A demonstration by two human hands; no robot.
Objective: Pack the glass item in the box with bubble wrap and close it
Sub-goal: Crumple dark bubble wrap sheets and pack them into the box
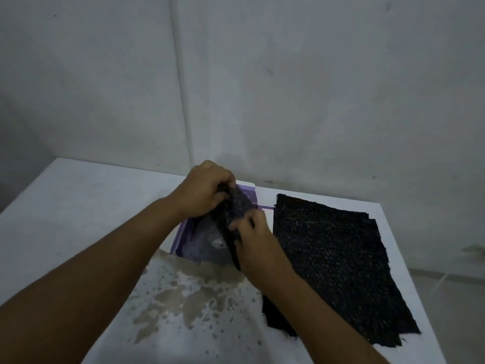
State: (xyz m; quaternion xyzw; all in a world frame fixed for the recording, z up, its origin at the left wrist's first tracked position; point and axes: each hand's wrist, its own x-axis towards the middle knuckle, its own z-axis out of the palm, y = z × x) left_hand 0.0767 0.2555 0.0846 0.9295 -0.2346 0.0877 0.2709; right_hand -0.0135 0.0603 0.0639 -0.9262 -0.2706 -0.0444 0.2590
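While both hands work above the open box (183, 233), a dark strip of bubble wrap (232, 214) is stretched between them. Left hand (203, 190) sits at the far end, fingers curled tight round the top of the strip, a closed grip right over the back part of the box. Right hand (253, 239) takes the near end, thumb and fingers pinched onto the wrap's lower edge, just at the box's right side. So both grips are closed on that same strip, which runs tilted from upper left to lower right between them.

Down in the box, which has lilac walls and a white flap at the back, something pale and shiny (219, 242) peeks out beneath the strip, close by the right hand; it may be the glass item, but the dim, blurred view does not settle that. Greyish cushioning lines the bottom of the box around it.

Over on the right, just beside the box, a big dark sheet of bubble wrap (336, 264) lies flat on the white worktop (65, 206), with further sheet edges showing under it. Nearer the camera, a brownish stain (189, 298) spreads across the worktop in front of the box.
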